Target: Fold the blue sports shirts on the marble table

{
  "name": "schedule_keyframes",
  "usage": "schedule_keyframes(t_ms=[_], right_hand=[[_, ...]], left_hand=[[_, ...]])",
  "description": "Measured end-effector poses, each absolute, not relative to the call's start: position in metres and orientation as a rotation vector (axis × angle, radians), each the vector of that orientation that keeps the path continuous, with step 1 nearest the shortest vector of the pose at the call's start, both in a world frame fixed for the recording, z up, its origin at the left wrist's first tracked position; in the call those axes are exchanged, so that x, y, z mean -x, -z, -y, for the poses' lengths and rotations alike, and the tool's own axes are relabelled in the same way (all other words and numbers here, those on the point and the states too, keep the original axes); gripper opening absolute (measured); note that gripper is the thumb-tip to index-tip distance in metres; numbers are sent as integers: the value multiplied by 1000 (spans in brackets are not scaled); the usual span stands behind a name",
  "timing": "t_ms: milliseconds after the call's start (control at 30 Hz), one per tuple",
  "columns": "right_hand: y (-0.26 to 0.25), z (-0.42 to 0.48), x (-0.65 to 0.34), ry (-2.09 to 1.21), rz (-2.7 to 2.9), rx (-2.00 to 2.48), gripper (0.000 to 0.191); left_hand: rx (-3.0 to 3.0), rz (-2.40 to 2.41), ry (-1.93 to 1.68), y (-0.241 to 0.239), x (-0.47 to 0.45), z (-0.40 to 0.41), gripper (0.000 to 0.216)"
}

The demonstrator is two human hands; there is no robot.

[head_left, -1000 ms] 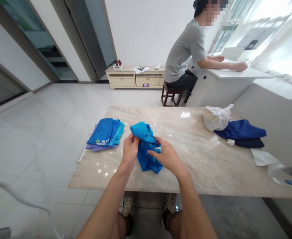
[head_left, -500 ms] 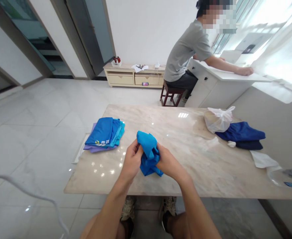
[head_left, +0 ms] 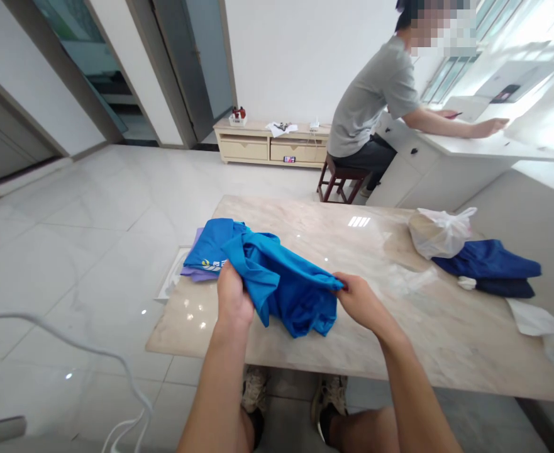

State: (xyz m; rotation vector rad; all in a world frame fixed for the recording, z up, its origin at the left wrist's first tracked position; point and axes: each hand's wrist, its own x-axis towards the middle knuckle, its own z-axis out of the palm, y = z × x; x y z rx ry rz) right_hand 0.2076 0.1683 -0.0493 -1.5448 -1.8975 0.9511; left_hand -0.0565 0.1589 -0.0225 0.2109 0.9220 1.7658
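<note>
A bright blue garment (head_left: 290, 277) is stretched between my two hands over the near part of the marble-topped table (head_left: 361, 346); its exact kind is unclear. My left hand (head_left: 234, 296) grips its left end, where the cloth folds over. At the other end, my right hand (head_left: 359, 299) pinches a drawn-out corner. The middle of the cloth hangs bunched and loose towards the tabletop. Just beyond my left hand lies a stack of folded clothes (head_left: 208, 245), blue on top with white and yellow print and purple below. The held garment covers part of that stack.
On the right are a knotted white plastic bag (head_left: 439, 233), dark blue clothing (head_left: 488, 267) and white paper (head_left: 536, 318). A person (head_left: 375, 100) sits on a stool (head_left: 340, 179) at a white desk beyond the table. A pale cable (head_left: 83, 346) curves at lower left.
The blue garment was a small bundle between close hands; now it is spread wider. My right hand has moved right and my left hand slightly left. The view has shifted.
</note>
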Motion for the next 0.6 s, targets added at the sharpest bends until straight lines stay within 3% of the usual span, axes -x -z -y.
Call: schedule_keyframes(t_ms=[167,267,500,600], right_hand=[[34,-174,-219,-331,1185,1453,37],[25,-171,-219,-178,1079,1399,38],[42,-173,-215,-749,1186,1389,34],[38,-171,-210,-894,1365,1267,29]], left_hand=[[-475,-1079,-1859,35,73,-161,38],[-606,-1212,-1895,41,79,-161,39],[-1176,-1493,-1771,23,41,-149,25],[-1351,-1333,-1501,25,12,-145,39]])
